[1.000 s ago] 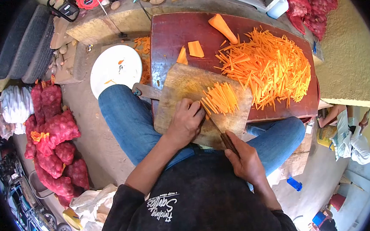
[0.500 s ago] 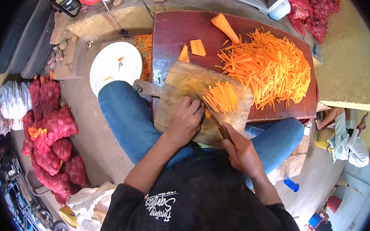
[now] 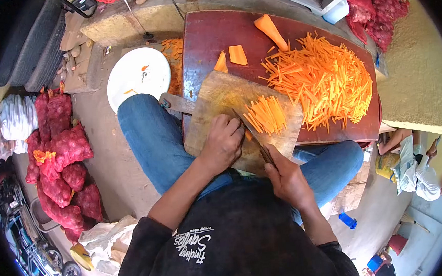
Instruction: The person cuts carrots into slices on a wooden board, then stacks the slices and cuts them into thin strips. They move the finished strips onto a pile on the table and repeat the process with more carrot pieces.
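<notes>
A small orange carrot piece (image 3: 248, 135) lies on the worn round wooden cutting board (image 3: 218, 99), mostly hidden under the left hand (image 3: 222, 144), whose curled fingers press on it. The right hand (image 3: 287, 180) is clenched around a brown-handled knife (image 3: 256, 139); its blade is hard to make out. Cut carrot sticks (image 3: 266, 115) lie just beyond on the board.

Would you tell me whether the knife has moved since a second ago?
Yes: the knife has swung left toward the left hand, away from the cut sticks on the board.
</notes>
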A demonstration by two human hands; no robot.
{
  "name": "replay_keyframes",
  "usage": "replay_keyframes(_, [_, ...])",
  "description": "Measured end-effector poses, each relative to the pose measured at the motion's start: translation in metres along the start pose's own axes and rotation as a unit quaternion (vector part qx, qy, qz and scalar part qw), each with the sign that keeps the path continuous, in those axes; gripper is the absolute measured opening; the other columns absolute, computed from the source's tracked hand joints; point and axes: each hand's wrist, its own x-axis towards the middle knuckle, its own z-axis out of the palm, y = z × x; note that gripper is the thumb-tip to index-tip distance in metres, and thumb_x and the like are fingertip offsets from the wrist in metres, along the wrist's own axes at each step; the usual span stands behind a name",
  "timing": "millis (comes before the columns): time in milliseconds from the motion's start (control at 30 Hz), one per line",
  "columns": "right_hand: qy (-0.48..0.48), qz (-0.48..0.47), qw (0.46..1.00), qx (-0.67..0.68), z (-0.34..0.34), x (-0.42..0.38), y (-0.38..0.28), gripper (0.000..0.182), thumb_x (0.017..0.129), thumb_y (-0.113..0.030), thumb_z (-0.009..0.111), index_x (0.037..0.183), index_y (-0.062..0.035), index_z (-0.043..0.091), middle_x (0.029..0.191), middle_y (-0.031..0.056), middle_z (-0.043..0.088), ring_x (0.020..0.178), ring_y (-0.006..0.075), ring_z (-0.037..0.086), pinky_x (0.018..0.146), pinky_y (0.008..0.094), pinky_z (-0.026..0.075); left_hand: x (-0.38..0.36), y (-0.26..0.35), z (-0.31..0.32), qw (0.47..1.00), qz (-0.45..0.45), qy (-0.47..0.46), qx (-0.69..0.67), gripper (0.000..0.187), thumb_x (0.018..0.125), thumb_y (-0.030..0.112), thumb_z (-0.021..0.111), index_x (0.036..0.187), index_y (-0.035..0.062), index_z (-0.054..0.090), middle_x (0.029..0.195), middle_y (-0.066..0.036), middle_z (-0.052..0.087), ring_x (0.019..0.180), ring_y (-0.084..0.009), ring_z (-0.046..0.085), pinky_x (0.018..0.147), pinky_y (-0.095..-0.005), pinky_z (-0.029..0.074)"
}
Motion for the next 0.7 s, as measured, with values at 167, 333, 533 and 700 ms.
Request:
replay_keyframes(167, [-0.006, 0.002, 1.000, 0.016, 0.007, 0.028, 0.002, 0.054, 0.108, -0.009, 0.070, 0.159, -0.0013, 0.053, 0.134, 0.0331, 0.073, 0.121, 0.0542, 0.072, 0.099, 0.0558, 0.061, -0.003, 0.001, 0.006, 1.000, -0.009, 0.016, 0.002, 0.023, 0.074, 0.003, 0.077, 0.097, -0.0005, 0.075, 0.101, -0.013, 0.060, 0.099, -0.0357, 0.058, 0.089, -0.0481, 0.050])
replay_keyframes(333, [0.008, 0.013, 0.999, 0.051, -0.002, 0.008, -0.004, 0.052, 0.107, -0.008, 0.071, 0.156, 0.0003, 0.056, 0.133, 0.0338, 0.073, 0.120, 0.0543, 0.072, 0.100, 0.0543, 0.061, -0.002, 0.003, 0.001, 0.999, -0.020, 0.025, -0.003, 0.018, 0.075, 0.003, 0.077, 0.092, 0.0004, 0.073, 0.096, -0.013, 0.058, 0.097, -0.0358, 0.058, 0.087, -0.0480, 0.049])
replay_keyframes(533, [0.008, -0.019, 1.000, 0.019, 0.008, 0.025, 0.004, 0.051, 0.107, -0.008, 0.070, 0.156, 0.0010, 0.057, 0.133, 0.0335, 0.073, 0.123, 0.0518, 0.072, 0.101, 0.0530, 0.061, -0.003, 0.002, 0.006, 0.999, -0.018, 0.033, 0.005, 0.014, 0.075, 0.003, 0.077, 0.088, 0.0013, 0.071, 0.095, -0.013, 0.057, 0.095, -0.0352, 0.057, 0.085, -0.0477, 0.049])
replay_keyframes(700, [-0.010, 0.012, 0.998, 0.062, -0.007, 0.019, -0.011, 0.052, 0.107, -0.007, 0.069, 0.156, 0.0007, 0.056, 0.131, 0.0347, 0.073, 0.119, 0.0532, 0.072, 0.099, 0.0537, 0.061, -0.002, 0.002, 0.004, 0.999, -0.020, 0.032, -0.005, 0.013, 0.076, 0.003, 0.076, 0.087, 0.0012, 0.070, 0.095, -0.013, 0.057, 0.095, -0.0352, 0.056, 0.085, -0.0474, 0.049])
